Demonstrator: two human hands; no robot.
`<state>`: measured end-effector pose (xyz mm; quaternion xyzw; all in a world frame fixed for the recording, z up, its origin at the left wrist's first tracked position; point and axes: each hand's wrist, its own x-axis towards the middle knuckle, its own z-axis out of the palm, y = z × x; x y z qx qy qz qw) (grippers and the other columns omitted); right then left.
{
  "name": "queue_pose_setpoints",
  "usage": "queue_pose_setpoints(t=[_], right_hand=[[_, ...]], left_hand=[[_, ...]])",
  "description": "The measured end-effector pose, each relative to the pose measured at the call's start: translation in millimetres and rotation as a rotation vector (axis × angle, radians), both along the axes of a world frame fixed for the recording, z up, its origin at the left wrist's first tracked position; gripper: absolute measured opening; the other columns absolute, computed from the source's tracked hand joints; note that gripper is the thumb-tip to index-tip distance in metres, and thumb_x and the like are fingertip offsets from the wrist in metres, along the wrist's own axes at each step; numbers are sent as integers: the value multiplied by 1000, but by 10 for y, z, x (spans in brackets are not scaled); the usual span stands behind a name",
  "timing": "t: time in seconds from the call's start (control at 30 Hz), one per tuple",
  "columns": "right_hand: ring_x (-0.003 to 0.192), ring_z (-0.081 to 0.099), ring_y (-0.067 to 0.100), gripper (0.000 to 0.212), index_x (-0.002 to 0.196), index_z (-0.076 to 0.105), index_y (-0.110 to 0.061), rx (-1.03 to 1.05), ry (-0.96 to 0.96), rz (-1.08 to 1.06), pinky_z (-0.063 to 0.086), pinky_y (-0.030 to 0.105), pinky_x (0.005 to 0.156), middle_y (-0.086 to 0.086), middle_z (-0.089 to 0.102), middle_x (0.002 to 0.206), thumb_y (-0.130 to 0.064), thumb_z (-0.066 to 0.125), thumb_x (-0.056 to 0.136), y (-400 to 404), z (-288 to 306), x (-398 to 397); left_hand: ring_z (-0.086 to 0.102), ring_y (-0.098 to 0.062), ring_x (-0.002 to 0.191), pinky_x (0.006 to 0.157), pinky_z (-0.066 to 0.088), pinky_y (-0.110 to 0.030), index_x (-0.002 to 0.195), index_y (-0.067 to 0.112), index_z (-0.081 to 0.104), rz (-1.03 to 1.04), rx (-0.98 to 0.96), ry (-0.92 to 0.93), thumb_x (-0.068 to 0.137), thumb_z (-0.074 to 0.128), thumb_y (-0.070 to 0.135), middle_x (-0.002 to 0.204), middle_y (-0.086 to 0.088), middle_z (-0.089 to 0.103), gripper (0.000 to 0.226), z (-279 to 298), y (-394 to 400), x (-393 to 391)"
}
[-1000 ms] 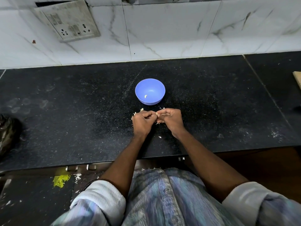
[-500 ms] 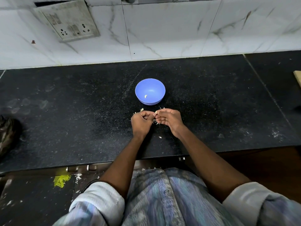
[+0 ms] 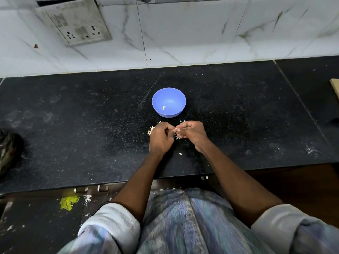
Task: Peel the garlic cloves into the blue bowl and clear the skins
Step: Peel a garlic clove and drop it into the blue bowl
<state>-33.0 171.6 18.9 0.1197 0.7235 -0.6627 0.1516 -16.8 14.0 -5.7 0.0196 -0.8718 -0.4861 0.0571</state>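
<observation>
A small blue bowl (image 3: pixel 169 102) stands on the black counter, with one peeled garlic clove (image 3: pixel 164 107) lying inside it. Just in front of the bowl my left hand (image 3: pixel 161 137) and my right hand (image 3: pixel 192 132) meet, fingertips pinched together on a garlic clove (image 3: pixel 175 130) that is mostly hidden between them. Pale garlic skins (image 3: pixel 150 130) lie on the counter beside and under my left hand, and a single scrap of skin (image 3: pixel 180 154) lies nearer the counter's front edge.
The black stone counter (image 3: pixel 91 125) runs to a tiled wall with a socket plate (image 3: pixel 77 26). A dark object (image 3: pixel 9 151) lies at the far left and a wooden board edge (image 3: pixel 335 87) at the far right. The front edge is close below my wrists.
My hands have stayed in front of the bowl. The fingers have shifted slightly on the clove, with the right hand's fingers opened out a little.
</observation>
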Motion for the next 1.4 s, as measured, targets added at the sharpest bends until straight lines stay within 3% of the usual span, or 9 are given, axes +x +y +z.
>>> queue_pose_setpoints(t=[0.2, 0.43, 0.6, 0.7, 0.8, 1.03, 1.13, 1.27, 1.4], right_hand=[[65, 66, 17, 7, 92, 74, 3, 65, 129, 10, 58, 26, 65, 20, 74, 78, 8, 73, 87, -107, 76, -2], [71, 65, 10, 12, 95, 72, -1, -358, -378, -37, 56, 17, 67, 5, 76, 75, 8, 63, 94, -58, 167, -70], [64, 66, 21, 17, 93, 72, -6, 89, 191, 10, 58, 33, 69, 11, 74, 77, 8, 75, 82, -107, 63, 6], [67, 66, 22, 28, 89, 62, -17, 295, 374, 89, 58, 37, 67, 5, 69, 74, 7, 71, 79, -73, 40, -15], [69, 66, 19, 22, 93, 58, -7, 95, 150, 78, 58, 33, 66, 19, 70, 78, 11, 68, 85, -40, 79, -12], [64, 70, 10, 28, 83, 55, -13, -455, -433, -56, 54, 16, 58, 7, 73, 73, 12, 56, 97, 38, 122, -78], [67, 67, 16, 21, 90, 59, -9, -218, -157, 7, 56, 24, 63, 10, 72, 75, 11, 65, 92, -2, 39, -29], [65, 57, 10, 26, 87, 63, -13, 277, 421, 97, 53, 35, 65, 5, 66, 74, 10, 72, 79, -53, -10, -53], [66, 61, 13, 27, 87, 62, -16, 299, 409, 114, 56, 35, 66, 2, 67, 75, 9, 71, 81, -76, 1, -93]], left_hand=[[71, -13, 71, 71, 60, -32, 83, 11, 75, 149, 318, -206, 94, 69, 7, 76, -3, 77, 13, -51, 83, -86], [66, -20, 78, 73, 52, -26, 82, 8, 66, -15, 133, 60, 91, 68, -6, 81, -5, 70, 17, -21, -34, -78], [65, -2, 62, 62, 52, -18, 85, -1, 74, 116, 379, -260, 93, 64, -7, 75, -3, 74, 14, 8, 65, -138], [66, -20, 75, 68, 57, -27, 75, 6, 75, 188, 662, -525, 87, 53, -16, 75, -9, 76, 32, -9, 106, -177], [70, -28, 80, 78, 61, -36, 79, 8, 69, 108, 570, -338, 92, 58, -14, 83, -19, 76, 28, -79, 86, -113], [64, -18, 80, 75, 53, -33, 80, 8, 65, -140, 173, 74, 92, 66, -2, 83, -3, 69, 16, -115, -50, -159], [67, -18, 79, 75, 53, -29, 79, 11, 66, -85, 151, 13, 93, 68, -3, 83, -4, 73, 20, -135, -26, -150], [63, -19, 72, 62, 54, -26, 86, 4, 72, 138, 597, -414, 91, 58, -12, 85, -18, 74, 22, -107, 82, -205], [65, -19, 72, 58, 55, -20, 89, 0, 71, 176, 744, -468, 91, 52, -17, 85, -16, 75, 26, -16, 119, -198]])
